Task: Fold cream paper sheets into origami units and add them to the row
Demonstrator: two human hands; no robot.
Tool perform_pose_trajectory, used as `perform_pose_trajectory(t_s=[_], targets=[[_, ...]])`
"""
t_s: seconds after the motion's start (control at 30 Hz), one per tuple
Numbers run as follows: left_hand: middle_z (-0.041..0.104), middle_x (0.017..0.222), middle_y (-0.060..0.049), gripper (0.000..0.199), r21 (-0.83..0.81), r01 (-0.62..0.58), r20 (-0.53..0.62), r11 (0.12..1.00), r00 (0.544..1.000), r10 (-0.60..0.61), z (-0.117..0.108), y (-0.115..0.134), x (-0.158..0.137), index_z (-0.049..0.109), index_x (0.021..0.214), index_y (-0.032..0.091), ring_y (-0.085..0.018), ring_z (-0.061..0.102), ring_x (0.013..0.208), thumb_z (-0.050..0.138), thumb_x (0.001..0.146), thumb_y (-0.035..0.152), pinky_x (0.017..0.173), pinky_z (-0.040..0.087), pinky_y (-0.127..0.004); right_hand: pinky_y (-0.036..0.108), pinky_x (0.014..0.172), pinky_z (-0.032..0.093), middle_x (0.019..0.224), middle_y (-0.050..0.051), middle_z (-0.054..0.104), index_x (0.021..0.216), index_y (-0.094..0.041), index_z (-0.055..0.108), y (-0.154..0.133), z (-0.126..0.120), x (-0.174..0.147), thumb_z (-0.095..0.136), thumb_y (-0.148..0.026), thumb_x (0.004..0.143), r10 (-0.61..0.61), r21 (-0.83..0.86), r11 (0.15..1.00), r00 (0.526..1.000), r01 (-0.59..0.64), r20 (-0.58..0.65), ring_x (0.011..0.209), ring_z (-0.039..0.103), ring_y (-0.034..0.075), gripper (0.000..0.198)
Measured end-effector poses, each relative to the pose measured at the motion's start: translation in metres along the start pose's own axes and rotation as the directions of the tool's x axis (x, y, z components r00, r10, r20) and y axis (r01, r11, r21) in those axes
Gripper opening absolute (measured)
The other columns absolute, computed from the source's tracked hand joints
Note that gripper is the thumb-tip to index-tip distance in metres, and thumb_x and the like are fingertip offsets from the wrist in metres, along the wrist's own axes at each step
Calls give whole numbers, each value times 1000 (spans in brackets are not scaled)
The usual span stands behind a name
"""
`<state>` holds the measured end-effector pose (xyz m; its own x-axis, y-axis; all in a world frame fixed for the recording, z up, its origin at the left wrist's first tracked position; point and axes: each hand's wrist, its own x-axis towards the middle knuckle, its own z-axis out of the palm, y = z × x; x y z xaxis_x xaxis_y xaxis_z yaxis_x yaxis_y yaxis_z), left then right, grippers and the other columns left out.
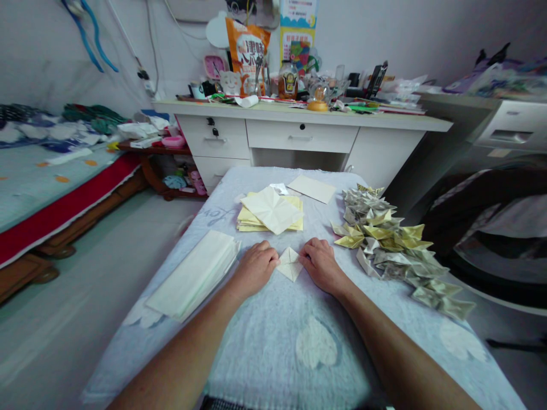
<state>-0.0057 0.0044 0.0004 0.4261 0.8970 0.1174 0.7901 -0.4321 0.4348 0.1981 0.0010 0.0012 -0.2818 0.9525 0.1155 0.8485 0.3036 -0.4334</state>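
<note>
Cloth-covered, the bench (256,353) is carrying a small folded paper (291,269) between the left hand (257,264) and the right hand (322,263); their fingers, curled nearly closed, are holding its opposite side corners.

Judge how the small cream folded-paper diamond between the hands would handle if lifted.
The small cream folded-paper diamond is probably light, being just paper. Its folded layers likely stiffen it, though its creases may flex or open.
</note>
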Motion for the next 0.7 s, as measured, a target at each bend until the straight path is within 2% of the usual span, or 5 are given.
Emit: perform_pose_trajectory(t_s=[0.33, 0.7], targets=[[53, 88, -4, 18, 129, -5, -28, 992, 1000, 9, 8, 0, 0, 55, 78, 19, -19, 51, 87, 43, 91, 21, 79, 38, -31, 32, 80, 30, 99, 6, 55, 87, -19, 63, -6, 0, 1, 50, -26, 92, 50, -136, 990, 998, -45, 33, 93, 43, 20, 16], [53, 92, -6, 15, 215, 44, -35, 976, 999, -37, 7, 4, -2, 56, 82, 19, -20, 50, 91, 45, 91, 24, 81, 39, -33, 31, 80, 30, 100, 6, 55, 84, -19, 62, -7, 0, 0, 52, -26, 90, 80, -116, 990, 997, -78, 12, 94, 43, 20, 14]])
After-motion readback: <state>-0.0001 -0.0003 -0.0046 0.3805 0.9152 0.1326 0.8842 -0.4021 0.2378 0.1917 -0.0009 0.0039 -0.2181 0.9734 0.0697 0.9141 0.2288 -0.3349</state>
